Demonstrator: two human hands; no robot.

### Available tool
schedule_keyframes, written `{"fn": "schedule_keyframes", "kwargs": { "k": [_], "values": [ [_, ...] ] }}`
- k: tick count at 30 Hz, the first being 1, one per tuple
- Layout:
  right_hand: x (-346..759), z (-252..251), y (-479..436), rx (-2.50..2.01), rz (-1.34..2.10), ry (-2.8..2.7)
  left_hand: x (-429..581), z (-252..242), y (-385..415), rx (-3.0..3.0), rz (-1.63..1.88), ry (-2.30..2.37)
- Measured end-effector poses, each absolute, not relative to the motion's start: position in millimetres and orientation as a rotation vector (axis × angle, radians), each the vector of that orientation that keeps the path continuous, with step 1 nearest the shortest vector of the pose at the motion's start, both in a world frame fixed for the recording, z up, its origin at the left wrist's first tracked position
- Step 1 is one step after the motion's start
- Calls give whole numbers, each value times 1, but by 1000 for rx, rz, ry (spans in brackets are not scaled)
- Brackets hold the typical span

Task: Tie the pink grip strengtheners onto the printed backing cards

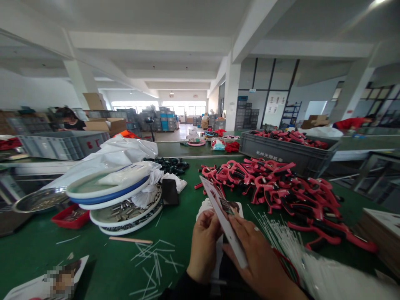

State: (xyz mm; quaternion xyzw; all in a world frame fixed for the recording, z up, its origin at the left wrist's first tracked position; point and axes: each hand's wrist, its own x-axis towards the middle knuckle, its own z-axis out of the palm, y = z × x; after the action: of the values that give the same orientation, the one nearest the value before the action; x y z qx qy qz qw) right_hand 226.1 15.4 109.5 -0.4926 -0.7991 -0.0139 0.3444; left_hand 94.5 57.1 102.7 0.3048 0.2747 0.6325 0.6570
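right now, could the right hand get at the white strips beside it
Probably yes: the white strips fan out just right of the right hand, their tips uncovered. But that hand holds a card, so it would likely have to let go first.

I'm seeing a white printed card [222, 216], reddish-pink and black clamps [268, 183], white strips [289, 237], a grey crate [281, 157], a green table [181, 225].

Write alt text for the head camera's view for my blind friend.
A person's right fingers hold a tilted, printed card above a green worktable, left fingers curled at its other side. A heap of red-and-black tools lies beyond, a bundle of thin white strips to the right, and stacked round trays to the left.
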Motion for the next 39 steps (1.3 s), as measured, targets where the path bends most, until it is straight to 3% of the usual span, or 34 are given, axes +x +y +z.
{"fn": "schedule_keyframes", "kwargs": {
  "k": [12, 24, 39],
  "values": [
    [223, 132, 8, -1044, 173, -1569, 98, 109, 51, 731, 1403, 634],
    [226, 120, 10, -1253, 130, -1412, 84, 122, 49, 696, 978, 692],
    [225, 116, 12, -1212, 253, -1427, 83, 119, 50, 577, 997, 690]
  ]
}}
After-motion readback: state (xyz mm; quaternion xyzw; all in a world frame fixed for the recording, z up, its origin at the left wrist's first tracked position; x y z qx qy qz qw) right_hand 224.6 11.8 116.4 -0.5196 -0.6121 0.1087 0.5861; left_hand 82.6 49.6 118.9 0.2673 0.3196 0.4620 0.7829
